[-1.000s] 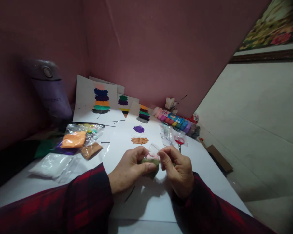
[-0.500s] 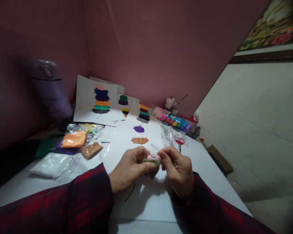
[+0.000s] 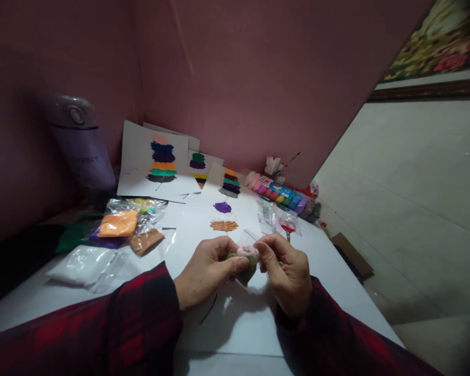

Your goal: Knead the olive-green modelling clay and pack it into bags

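Note:
My left hand (image 3: 206, 271) and my right hand (image 3: 286, 271) meet over a white sheet (image 3: 235, 318) on the table, both closed on a small clear bag of clay (image 3: 246, 258) that shows a green lump with pink at the top. The left thumb presses the bag's side. My right fingers pinch the bag's upper edge. Both sleeves are red and black plaid.
Bagged clay in orange (image 3: 118, 223), brown (image 3: 145, 241) and white (image 3: 84, 265) lies at the left. Painted sheets (image 3: 156, 159) lean on the pink wall beside a purple flask (image 3: 82, 146). A row of coloured clay packs (image 3: 284, 196) and red scissors (image 3: 287, 227) sit behind my hands.
The bag has shifted slightly in my fingers; the green lump hangs a little lower and more to the right. My hands stay in place.

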